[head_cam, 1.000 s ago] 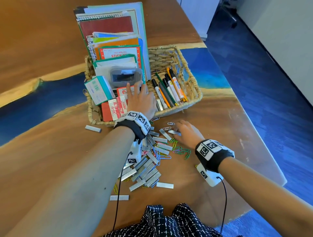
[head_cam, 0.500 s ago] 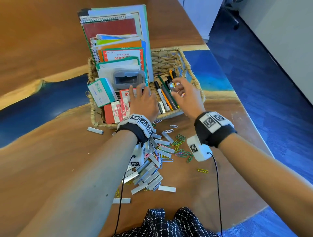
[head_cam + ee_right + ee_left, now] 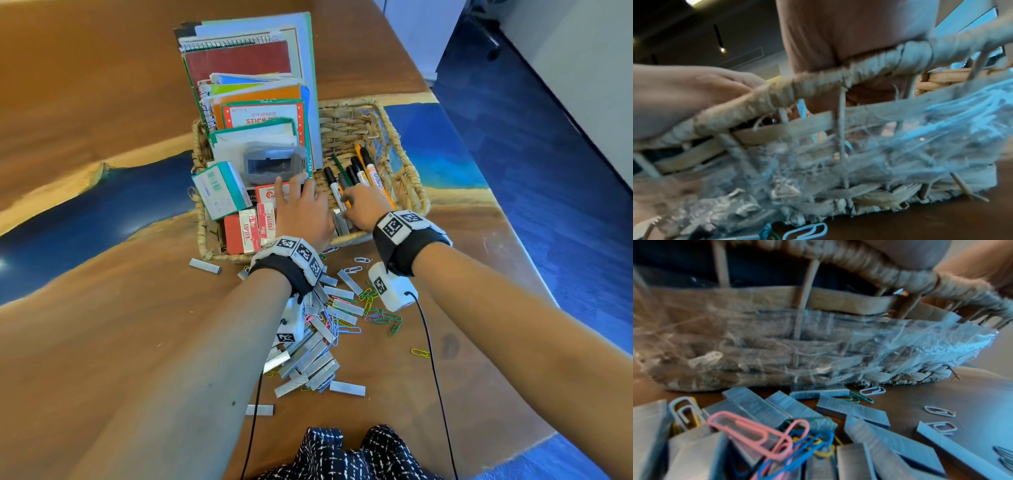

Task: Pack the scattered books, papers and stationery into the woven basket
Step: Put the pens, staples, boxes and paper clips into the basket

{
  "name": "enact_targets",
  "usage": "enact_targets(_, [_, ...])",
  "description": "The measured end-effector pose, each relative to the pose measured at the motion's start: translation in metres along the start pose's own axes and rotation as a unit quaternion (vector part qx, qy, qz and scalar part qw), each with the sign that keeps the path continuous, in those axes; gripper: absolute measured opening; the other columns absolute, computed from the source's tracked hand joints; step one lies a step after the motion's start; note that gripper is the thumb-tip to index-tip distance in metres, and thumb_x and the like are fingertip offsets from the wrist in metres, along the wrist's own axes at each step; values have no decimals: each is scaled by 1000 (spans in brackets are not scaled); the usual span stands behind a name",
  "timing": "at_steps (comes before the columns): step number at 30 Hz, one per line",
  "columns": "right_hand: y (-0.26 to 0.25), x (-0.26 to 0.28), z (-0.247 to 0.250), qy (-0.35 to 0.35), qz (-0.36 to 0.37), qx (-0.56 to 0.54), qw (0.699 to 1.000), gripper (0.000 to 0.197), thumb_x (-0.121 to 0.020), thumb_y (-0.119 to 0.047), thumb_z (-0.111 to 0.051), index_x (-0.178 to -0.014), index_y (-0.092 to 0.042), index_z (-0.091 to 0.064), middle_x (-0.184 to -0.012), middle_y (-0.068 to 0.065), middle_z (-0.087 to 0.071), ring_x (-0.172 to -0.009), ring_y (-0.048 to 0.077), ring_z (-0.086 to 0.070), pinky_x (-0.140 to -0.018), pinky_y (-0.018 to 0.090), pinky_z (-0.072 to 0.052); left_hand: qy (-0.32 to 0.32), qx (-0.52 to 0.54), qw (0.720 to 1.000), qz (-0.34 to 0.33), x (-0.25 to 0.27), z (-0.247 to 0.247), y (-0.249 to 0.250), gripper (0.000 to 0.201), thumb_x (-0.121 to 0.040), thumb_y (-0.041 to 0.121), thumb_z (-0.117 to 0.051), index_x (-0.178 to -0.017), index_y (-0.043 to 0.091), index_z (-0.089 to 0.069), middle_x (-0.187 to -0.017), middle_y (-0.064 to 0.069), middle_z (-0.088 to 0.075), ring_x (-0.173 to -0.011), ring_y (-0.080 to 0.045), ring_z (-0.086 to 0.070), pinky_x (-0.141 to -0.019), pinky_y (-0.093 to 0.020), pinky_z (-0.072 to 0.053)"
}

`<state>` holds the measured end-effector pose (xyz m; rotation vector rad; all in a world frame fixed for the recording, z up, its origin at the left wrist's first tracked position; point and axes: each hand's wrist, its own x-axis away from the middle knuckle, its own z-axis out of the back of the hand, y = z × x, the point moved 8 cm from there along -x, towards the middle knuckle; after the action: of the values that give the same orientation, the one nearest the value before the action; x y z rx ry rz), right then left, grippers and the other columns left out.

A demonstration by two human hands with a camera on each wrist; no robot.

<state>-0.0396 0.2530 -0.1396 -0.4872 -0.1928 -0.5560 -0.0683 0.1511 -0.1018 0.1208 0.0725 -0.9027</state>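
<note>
The woven basket (image 3: 407,164) stands on the table and holds upright books and notebooks (image 3: 246,68), a teal box (image 3: 219,188), eraser boxes (image 3: 253,229) and markers (image 3: 363,168). My left hand (image 3: 298,202) lies flat, fingers straight, on the boxes inside the basket's near side. Just right of it, my right hand (image 3: 352,205) reaches into the basket with fingers curled onto a grey staple strip (image 3: 340,222) by the near wall. Loose staple strips (image 3: 308,359) and coloured paper clips (image 3: 380,315) lie on the table below my wrists. Both wrist views show the basket wall (image 3: 818,337) close up.
A grey plastic case (image 3: 274,164) leans against the papers in the basket. Single staple strips (image 3: 205,266) lie apart to the left and near my lap. The table's right edge (image 3: 513,240) drops to a blue floor.
My right hand lifted a staple strip off the table, carried it over the rim and lowered into the basket. My left hand stayed flat on the boxes.
</note>
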Motion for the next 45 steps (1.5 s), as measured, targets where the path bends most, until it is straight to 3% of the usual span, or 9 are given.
enact_targets(8, [-13, 81, 31, 231, 130, -188, 946, 8, -86, -4, -54, -86, -4, -61, -72, 1, -53, -59, 5, -43, -58, 22, -41, -2, 10, 1000, 7, 1, 1, 0, 28, -92, 22, -41, -110, 11, -61, -133, -9, -46, -137, -26, -21, -113, -53, -3])
enact_targets(13, [-10, 103, -25, 88, 136, -76, 984, 10, -87, -11, -53, -82, -5, -58, -73, 4, -56, -65, 22, -51, -58, 28, -36, -10, 21, 1000, 8, 0, 0, -1, 30, -94, 26, -40, -112, 14, -61, -134, -6, -46, -137, -26, -19, -113, -53, -2])
enact_targets(18, [10, 100, -68, -53, 1, 28, 998, 26, -92, -26, -53, -108, -5, -54, -112, 17, -58, -105, 35, -54, -78, 36, -43, -8, 19, 1000, 11, 1, 2, -1, 31, -96, 28, -41, -117, 15, -59, -136, -5, -45, -138, -25, -19, -113, -51, -2])
enact_targets(26, [0, 105, -57, -30, 8, 10, 999, 18, -87, -25, -58, -84, -9, -49, -93, 14, -59, -89, 32, -55, -70, 33, -39, -7, 22, 1000, 5, 2, 3, 0, 31, -96, 28, -40, -117, 16, -59, -135, -4, -45, -138, -25, -18, -114, -51, -1])
enact_targets(29, [-14, 113, -20, 54, 81, -103, 990, 15, -83, -18, -63, -78, -5, -56, -77, 9, -62, -72, 26, -57, -67, 34, -47, -8, 15, 1000, 3, 1, 1, -1, 31, -95, 26, -40, -113, 13, -61, -133, -7, -47, -137, -26, -21, -113, -52, -4])
enact_targets(33, [-8, 104, 46, 193, 65, -263, 943, 9, -82, -12, -65, -79, -8, -58, -62, -5, -55, -53, -2, -49, -56, 8, -42, 34, 9, 999, 2, 2, 5, 0, 19, -85, 19, -54, -92, 8, -68, -115, -11, -59, -127, -31, -39, -110, -56, -17])
enact_targets(36, [6, 75, 68, 234, 6, -273, 933, 10, -86, -18, -62, -83, -14, -53, -62, -7, -53, -59, 4, -51, -61, 16, -44, 21, 13, 1000, 6, 2, 3, 0, 21, -88, 21, -51, -98, 10, -66, -124, -9, -54, -132, -29, -31, -112, -53, -10])
enact_targets(42, [1, 21, 35, 108, -10, -140, 984, 22, -89, -4, -55, -111, -6, -55, -67, -3, -48, -63, 14, -49, -58, 24, -43, 12, 8, 1000, 10, 1, 0, 0, 30, -92, 28, -45, -114, 14, -61, -134, -6, -46, -137, -26, -23, -114, -51, -3])
enact_targets(45, [-5, 10, 13, 25, 10, -16, 1000, 22, -87, -1, -53, -107, -2, -61, -100, 13, -60, -88, 28, -57, -67, 25, -42, 6, 1, 1000, 8, 0, 0, 0, 31, -92, 28, -46, -114, 12, -62, -133, -7, -46, -137, -27, -23, -113, -51, -4])
